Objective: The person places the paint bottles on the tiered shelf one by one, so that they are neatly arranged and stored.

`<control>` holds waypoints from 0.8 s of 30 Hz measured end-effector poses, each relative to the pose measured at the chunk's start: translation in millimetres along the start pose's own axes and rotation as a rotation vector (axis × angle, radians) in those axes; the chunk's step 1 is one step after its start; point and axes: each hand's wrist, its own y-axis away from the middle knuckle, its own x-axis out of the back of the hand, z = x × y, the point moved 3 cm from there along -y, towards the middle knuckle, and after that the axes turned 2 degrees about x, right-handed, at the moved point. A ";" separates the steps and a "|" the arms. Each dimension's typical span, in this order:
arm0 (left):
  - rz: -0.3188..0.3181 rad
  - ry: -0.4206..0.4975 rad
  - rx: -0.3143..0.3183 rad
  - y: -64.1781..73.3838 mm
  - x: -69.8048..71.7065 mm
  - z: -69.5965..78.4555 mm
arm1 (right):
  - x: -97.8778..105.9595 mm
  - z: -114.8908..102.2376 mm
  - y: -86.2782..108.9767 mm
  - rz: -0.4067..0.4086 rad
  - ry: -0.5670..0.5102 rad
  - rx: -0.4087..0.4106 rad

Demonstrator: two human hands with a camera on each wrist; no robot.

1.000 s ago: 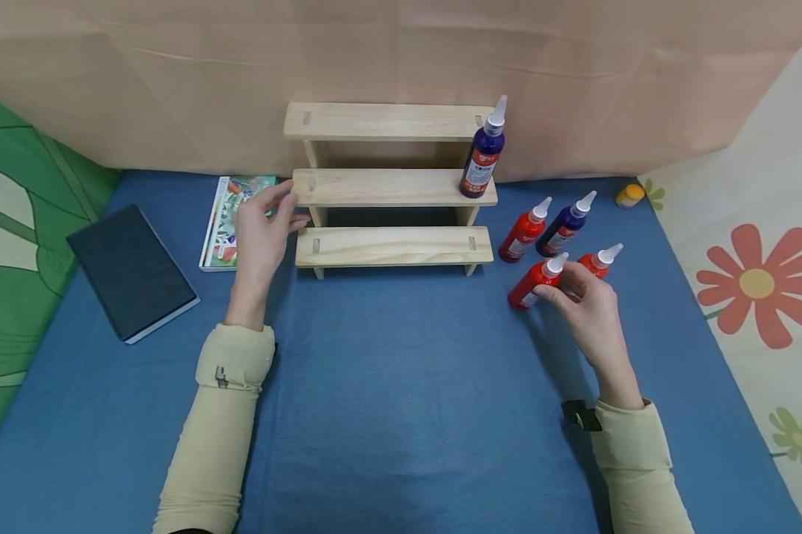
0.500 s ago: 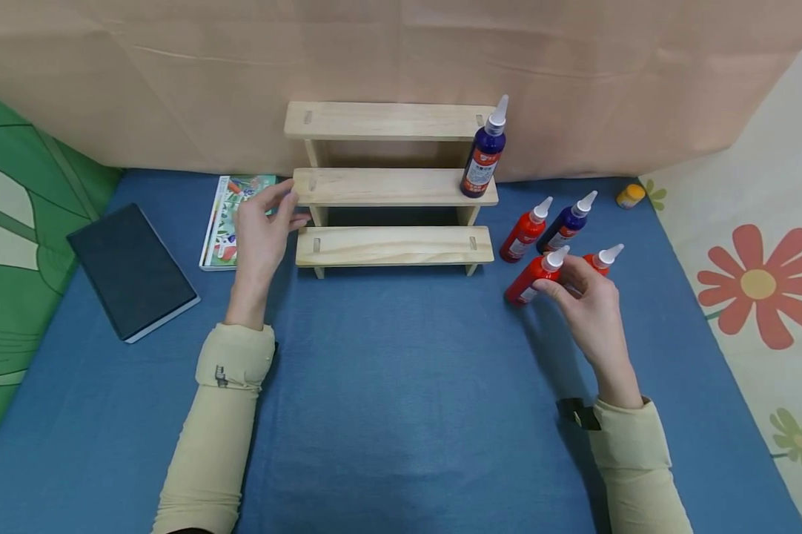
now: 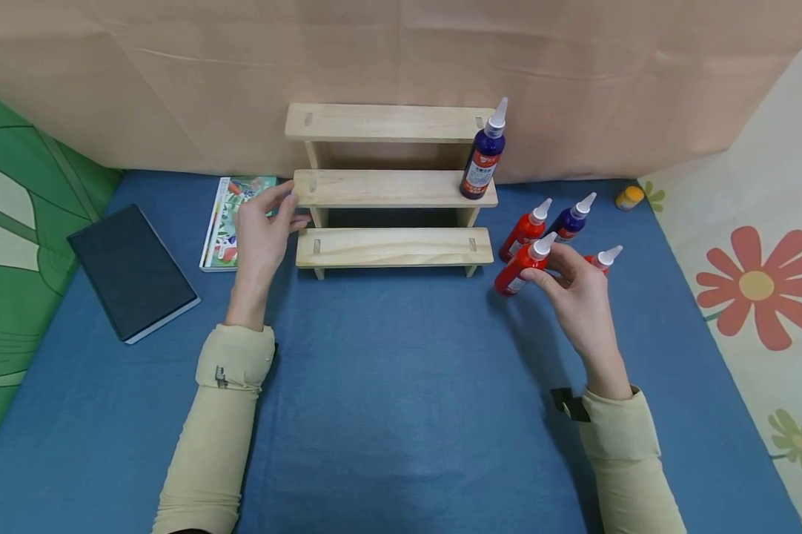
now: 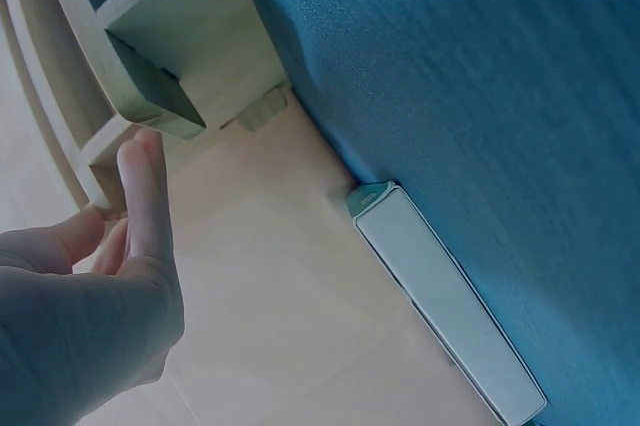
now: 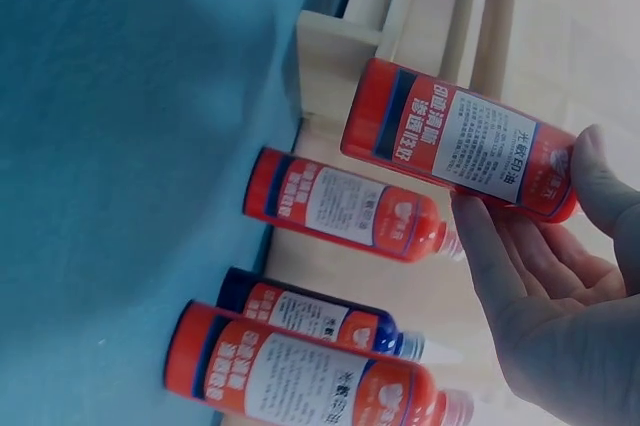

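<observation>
Pinching red bottle (image 3: 521, 265) in right grip (image 3: 571, 285), left grip (image 3: 261, 226) relaxed, fingertips touching shelf (image 3: 388, 189)

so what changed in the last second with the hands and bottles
The right hand, gripping a red bottle, lifted it off the blue cloth and carried it left and toward the wooden shelf. The left hand stayed at the shelf's left end. The blue bottle on the middle step and the other three bottles on the cloth did not move.
</observation>
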 end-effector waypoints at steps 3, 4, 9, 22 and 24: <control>0.002 -0.004 0.003 -0.4 0.0 -0.1 | -1.0 -3.6 -2.2 -0.002 -0.010 0.006; 0.004 -0.006 0.004 -0.7 0.0 -0.3 | -1.1 -4.5 -2.7 0.000 -0.010 0.008; 0.002 -0.008 -0.001 -0.7 -0.9 -0.2 | 0.0 -8.3 -4.6 0.007 -0.007 0.017; 0.000 -0.002 0.000 -0.1 0.1 0.1 | -5.1 -27.5 -15.5 -0.011 -0.035 0.043; 0.003 -0.001 -0.001 -0.6 -0.4 -0.1 | -6.4 -31.2 -17.6 -0.013 -0.041 0.050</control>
